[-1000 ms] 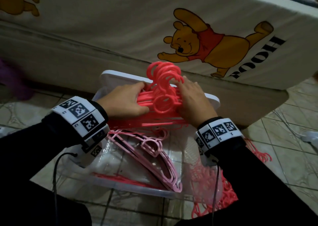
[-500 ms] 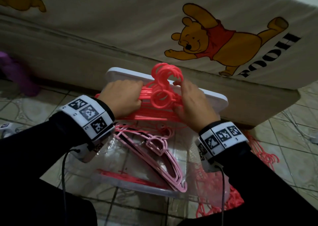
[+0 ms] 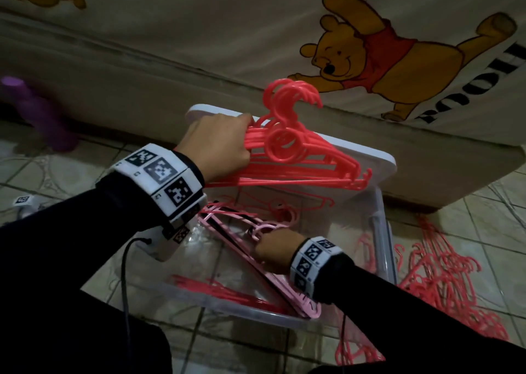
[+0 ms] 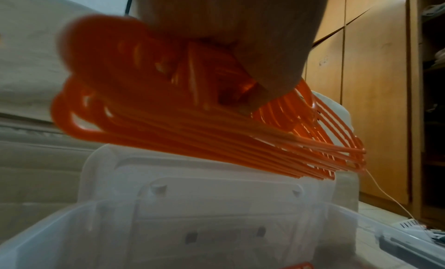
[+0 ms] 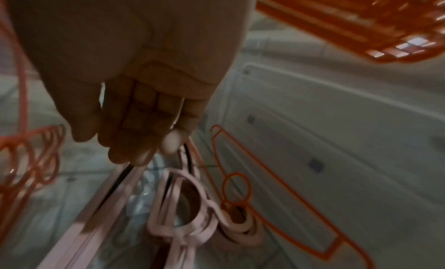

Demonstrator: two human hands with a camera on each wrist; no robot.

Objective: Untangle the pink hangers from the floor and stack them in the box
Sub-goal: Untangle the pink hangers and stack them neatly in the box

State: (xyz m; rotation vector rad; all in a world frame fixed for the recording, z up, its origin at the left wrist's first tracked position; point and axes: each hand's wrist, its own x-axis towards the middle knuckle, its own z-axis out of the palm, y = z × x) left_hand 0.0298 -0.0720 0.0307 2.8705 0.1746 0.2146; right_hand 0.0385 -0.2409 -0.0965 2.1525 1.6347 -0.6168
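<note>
— Where are the hangers just now?

— A bundle of bright pink hangers [image 3: 287,157] is in my left hand [image 3: 216,145], fingers curled round one end of it, hooks up, held above the far end of the clear box [image 3: 384,245]. My right hand [image 3: 273,252] is down inside the box, fingers straight and together, tips at the pale pink hangers [image 3: 227,231] lying there; I can't tell whether they actually touch.

— How far along are you?

— Partway, I'd judge. The pale stack and a few bright ones [image 3: 222,291] lie in the box already. The bundle isn't set down yet, and a tangled heap [image 3: 444,285] waits on the floor to the right of the box.

— And around you?

— Tiled floor [image 3: 65,171], dim light. The box's white lid [image 3: 370,160] leans against a bed with a cartoon bear sheet [image 3: 370,51]. Something purple [image 3: 42,111] blurs at far left; the left wrist camera shows wooden wardrobe doors [image 4: 375,101].
</note>
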